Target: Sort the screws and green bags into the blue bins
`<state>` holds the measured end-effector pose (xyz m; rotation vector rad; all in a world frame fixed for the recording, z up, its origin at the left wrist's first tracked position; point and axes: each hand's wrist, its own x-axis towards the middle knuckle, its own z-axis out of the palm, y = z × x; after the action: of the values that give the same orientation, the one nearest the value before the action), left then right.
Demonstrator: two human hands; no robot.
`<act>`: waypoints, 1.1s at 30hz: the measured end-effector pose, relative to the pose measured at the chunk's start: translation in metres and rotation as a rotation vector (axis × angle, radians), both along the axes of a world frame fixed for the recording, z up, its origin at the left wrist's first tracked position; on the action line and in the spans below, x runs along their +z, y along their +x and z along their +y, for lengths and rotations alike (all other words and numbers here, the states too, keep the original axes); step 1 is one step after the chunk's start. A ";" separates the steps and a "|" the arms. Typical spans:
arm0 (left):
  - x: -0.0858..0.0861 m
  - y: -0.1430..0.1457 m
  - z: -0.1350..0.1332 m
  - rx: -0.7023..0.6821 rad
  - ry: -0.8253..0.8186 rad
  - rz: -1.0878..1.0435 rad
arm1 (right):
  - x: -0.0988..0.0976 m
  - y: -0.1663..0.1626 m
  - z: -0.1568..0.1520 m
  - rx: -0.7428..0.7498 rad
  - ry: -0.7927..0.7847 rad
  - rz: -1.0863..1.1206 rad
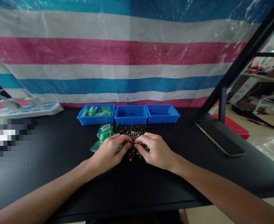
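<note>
A heap of small dark and brassy metal screws (132,128) lies on the black table in front of me. Over its near side my left hand (114,149) has thumb and fingers drawn together in a pinch. Close beside it, my right hand (154,149) pinches in the same way, the fingertips of both nearly meeting. What sits between the fingertips is too small to make out. Green plastic packets (104,133) lie left of the heap, partly covered by my left hand. A few screws (130,155) show below the fingers.
Behind the heap stand three blue trays in a row: the left tray (96,120) holds green packets, the middle tray (131,120) and right tray (163,119) a few small pieces. A phone (220,138) lies right; a power strip (50,109) sits back left.
</note>
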<state>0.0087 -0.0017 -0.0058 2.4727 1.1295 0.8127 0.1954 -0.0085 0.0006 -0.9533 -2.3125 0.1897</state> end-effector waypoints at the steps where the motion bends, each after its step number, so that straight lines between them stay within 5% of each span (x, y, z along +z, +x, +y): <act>1: 0.000 0.000 0.000 0.003 -0.005 0.003 | 0.000 0.000 0.000 -0.013 0.003 0.010; 33: 0.001 0.000 -0.003 -0.033 0.036 0.023 | 0.002 0.000 -0.002 -0.068 -0.047 0.025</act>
<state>0.0092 -0.0047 -0.0050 2.5292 1.0884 0.8050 0.1956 -0.0102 0.0023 -1.0452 -2.2579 0.2274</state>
